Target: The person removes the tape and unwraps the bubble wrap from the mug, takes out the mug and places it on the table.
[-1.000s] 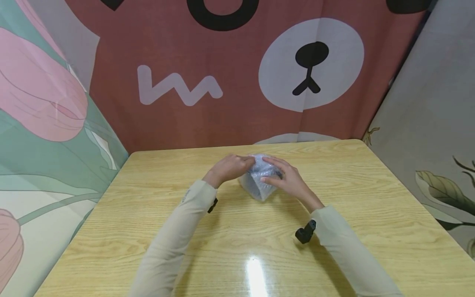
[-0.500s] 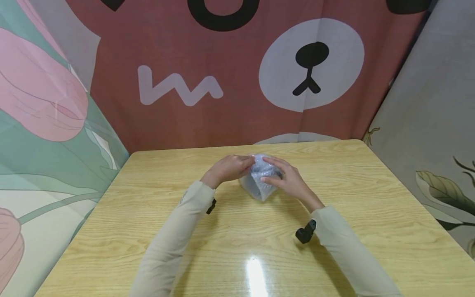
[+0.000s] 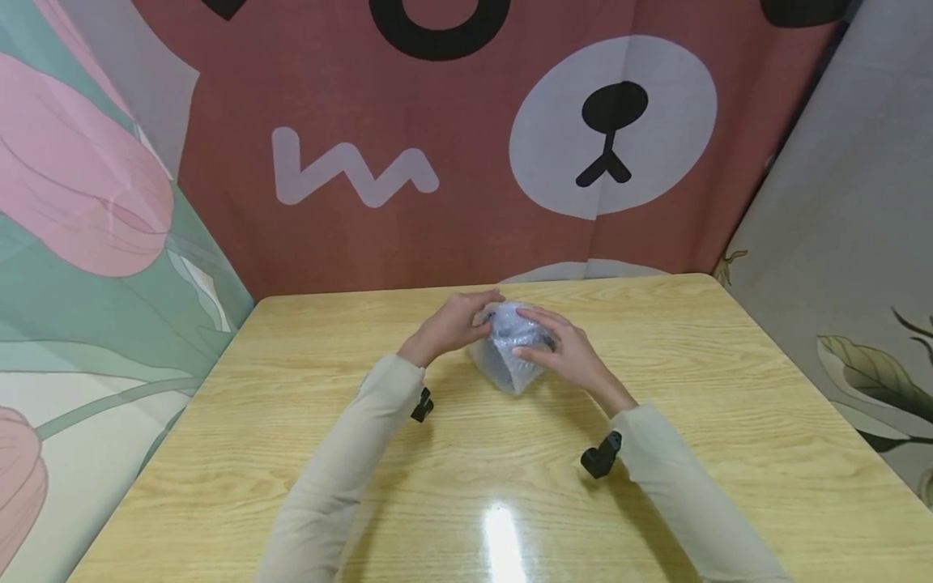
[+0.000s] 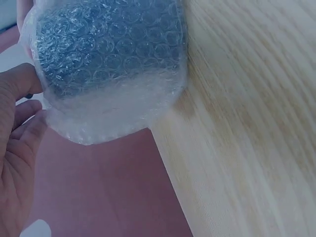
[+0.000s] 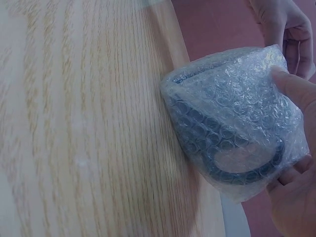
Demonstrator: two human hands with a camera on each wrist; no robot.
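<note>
In the head view a bundle of clear bubble wrap (image 3: 516, 356) sits on the table toward its far edge. Through the film a dark blue body shows, with a dark loop like a mug's handle in the right wrist view, so it looks like a wrapped mug (image 5: 227, 123). My right hand (image 3: 572, 352) holds the bundle from the right, thumb on the near face and fingers over the top. On the left side, my left hand (image 3: 452, 325) has its thumb and fingers spread apart, fingertips right at the loose edge of the film (image 4: 113, 116).
The wood-grain table (image 3: 437, 486) has its far edge close behind the bundle. A brown curtain (image 3: 364, 243) with a cartoon bear hangs behind it. Small black cameras, such as the right one (image 3: 601, 455), hang below both wrists.
The left hand's fingers have opened from a pinch on the wrap's upper left and lifted a little. The right hand and bundle stay where they were.
</note>
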